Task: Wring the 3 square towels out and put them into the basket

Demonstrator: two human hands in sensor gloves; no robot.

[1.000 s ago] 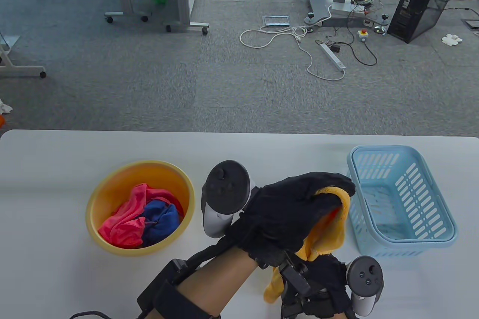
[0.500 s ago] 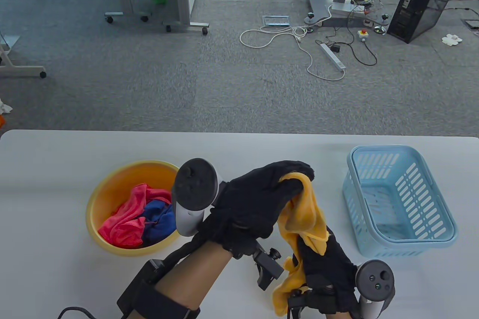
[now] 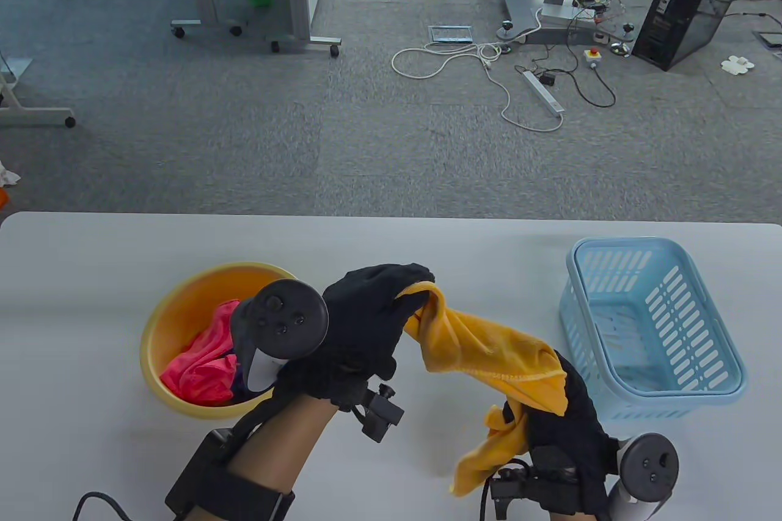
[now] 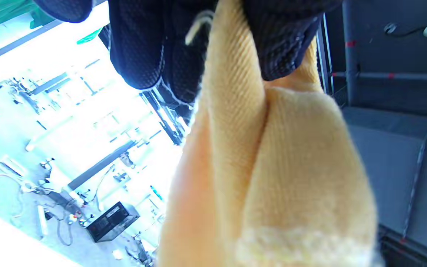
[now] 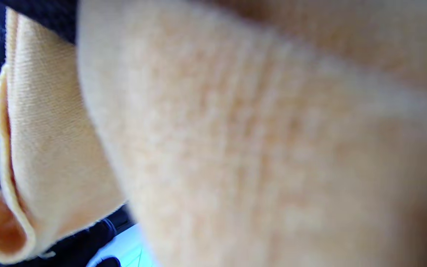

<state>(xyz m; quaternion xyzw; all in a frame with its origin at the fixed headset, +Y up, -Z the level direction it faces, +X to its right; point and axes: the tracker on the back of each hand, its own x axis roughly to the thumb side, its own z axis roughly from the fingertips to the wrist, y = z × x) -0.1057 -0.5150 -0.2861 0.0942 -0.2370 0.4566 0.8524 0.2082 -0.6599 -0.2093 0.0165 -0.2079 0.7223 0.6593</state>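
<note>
A yellow towel (image 3: 482, 356) hangs stretched in the air between my two hands above the table. My left hand (image 3: 372, 319) grips its upper end next to the yellow basin (image 3: 183, 301); in the left wrist view the gloved fingers (image 4: 276, 40) curl round the towel (image 4: 272, 167). My right hand (image 3: 562, 417) grips the lower end near the table's front, a loose tail hanging below it. The towel (image 5: 235, 148) fills the right wrist view. A pink towel (image 3: 204, 362) lies in the basin; a blue one is mostly hidden behind my left tracker. The light-blue basket (image 3: 647, 325) holds no towel.
The white table (image 3: 91, 276) carries the basin at the left and the basket at the right. Beyond its far edge lies grey carpet with cables, a power strip (image 3: 544, 92) and a black computer case (image 3: 690, 5).
My left hand has moved left toward the basin, and my right hand has dropped to the right. The towel, bunched a second ago, is now pulled out long between them.
</note>
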